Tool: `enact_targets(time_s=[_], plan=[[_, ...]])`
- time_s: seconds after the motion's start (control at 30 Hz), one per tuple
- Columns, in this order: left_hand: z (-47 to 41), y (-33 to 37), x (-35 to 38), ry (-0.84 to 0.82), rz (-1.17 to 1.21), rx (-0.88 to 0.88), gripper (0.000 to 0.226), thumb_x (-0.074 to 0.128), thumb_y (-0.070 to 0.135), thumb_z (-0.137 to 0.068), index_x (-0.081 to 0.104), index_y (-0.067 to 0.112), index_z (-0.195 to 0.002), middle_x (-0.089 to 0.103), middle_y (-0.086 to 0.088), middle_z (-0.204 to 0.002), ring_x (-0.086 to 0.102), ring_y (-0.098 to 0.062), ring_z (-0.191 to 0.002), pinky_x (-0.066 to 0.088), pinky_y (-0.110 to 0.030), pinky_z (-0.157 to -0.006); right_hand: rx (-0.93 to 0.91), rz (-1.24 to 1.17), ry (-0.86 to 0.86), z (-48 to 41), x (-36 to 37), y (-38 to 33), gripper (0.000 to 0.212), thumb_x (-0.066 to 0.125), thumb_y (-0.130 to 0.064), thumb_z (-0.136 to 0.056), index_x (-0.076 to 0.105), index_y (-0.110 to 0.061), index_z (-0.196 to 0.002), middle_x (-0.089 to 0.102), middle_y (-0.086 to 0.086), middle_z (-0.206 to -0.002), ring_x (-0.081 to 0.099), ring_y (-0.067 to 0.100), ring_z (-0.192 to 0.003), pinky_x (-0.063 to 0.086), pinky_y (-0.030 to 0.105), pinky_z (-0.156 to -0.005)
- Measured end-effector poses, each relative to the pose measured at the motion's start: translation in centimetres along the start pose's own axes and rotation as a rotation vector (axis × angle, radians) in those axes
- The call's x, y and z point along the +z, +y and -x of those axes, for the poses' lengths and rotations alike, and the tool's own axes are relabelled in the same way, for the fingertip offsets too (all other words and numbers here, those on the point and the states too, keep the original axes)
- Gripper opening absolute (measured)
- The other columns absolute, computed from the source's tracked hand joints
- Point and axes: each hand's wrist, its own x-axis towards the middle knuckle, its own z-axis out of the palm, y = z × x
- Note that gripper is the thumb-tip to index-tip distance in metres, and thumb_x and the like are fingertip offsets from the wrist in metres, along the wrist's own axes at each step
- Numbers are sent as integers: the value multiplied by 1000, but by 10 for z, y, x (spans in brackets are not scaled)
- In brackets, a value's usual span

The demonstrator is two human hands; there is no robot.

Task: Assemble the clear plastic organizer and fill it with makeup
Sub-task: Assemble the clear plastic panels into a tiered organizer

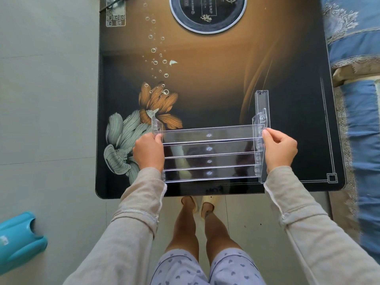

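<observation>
The clear plastic organizer (211, 153) stands near the front edge of the dark glass table (205, 89). It has several stepped clear shelves running between two clear side panels. My left hand (149, 152) grips the left side panel, thumb on the top shelf's end. My right hand (279, 149) grips the right side panel, fingertips curled over its upper edge. A separate clear plastic strip (261, 101) lies on the table just behind the right side panel. No makeup is in view.
The table has a flower and bubble print, a round black cooktop ring (207, 13) at the back and a touch panel (115, 13) at the back left. A blue patterned sofa (357, 79) borders the right. A teal plastic object (18, 239) lies on the floor at left.
</observation>
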Motion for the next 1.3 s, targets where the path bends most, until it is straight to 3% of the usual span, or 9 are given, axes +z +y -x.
enact_targets(time_s=[0.23,0.37,0.5,0.7,0.8,0.93,1.03,1.17,1.3], plan=[[1,-1,2,22,-30,12,33,48,26,-94,68,1,-97,70,-19,-92,63,-31,-85,47,-35,-70,-111,103,50,-1,2,3,23,58,-9,-88,68,1,-107,68,20,-105,63,28,-95,39,10,-77],[3,0,3,38,-34,22,33,46,25,-95,67,0,-99,69,-20,-95,63,-32,-87,48,-38,-73,-214,230,6,-3,3,2,19,55,-3,-88,66,5,-102,62,26,-99,60,35,-89,30,6,-69],[7,0,5,53,-15,17,33,44,24,-96,64,-3,-96,66,-21,-96,61,-33,-87,48,-40,-75,-187,258,-36,-9,1,-1,15,56,-4,-88,65,5,-96,63,25,-97,54,25,-79,29,5,-69],[7,2,3,14,-19,-12,33,43,27,-96,63,1,-102,66,-19,-100,61,-34,-91,50,-41,-75,-90,138,-183,-14,-15,7,20,54,-14,-91,67,0,-98,68,20,-97,56,18,-83,46,29,-80],[6,0,3,6,-28,-3,33,42,27,-96,63,2,-100,66,-19,-99,61,-33,-89,47,-38,-71,-15,168,-6,-22,-21,22,21,55,-13,-89,66,0,-100,67,22,-103,58,23,-87,42,27,-82],[5,-4,7,20,-12,8,32,43,26,-96,63,1,-97,66,-18,-95,53,-24,-76,40,-33,-66,-7,404,-131,-36,-15,37,28,60,-17,-87,62,-1,-110,62,21,-113,54,34,-109,41,35,-94],[4,-6,8,35,-10,11,32,44,26,-96,64,1,-97,66,-18,-95,49,-21,-75,39,-31,-64,-76,542,-150,-44,-15,44,22,56,-16,-88,67,-1,-100,65,22,-106,56,38,-105,44,40,-92],[4,-7,8,39,-8,27,31,44,25,-96,64,1,-99,66,-19,-95,51,-23,-76,38,-31,-65,-20,521,-61,-49,-24,51,20,50,-10,-89,67,1,-93,68,23,-99,60,38,-96,38,27,-75],[3,-7,8,46,-1,24,31,44,25,-96,65,2,-98,66,-18,-95,46,-18,-74,37,-30,-64,-69,495,-60,-50,-27,52,26,53,-22,-89,62,-2,-103,63,21,-105,56,37,-102,44,37,-84]])
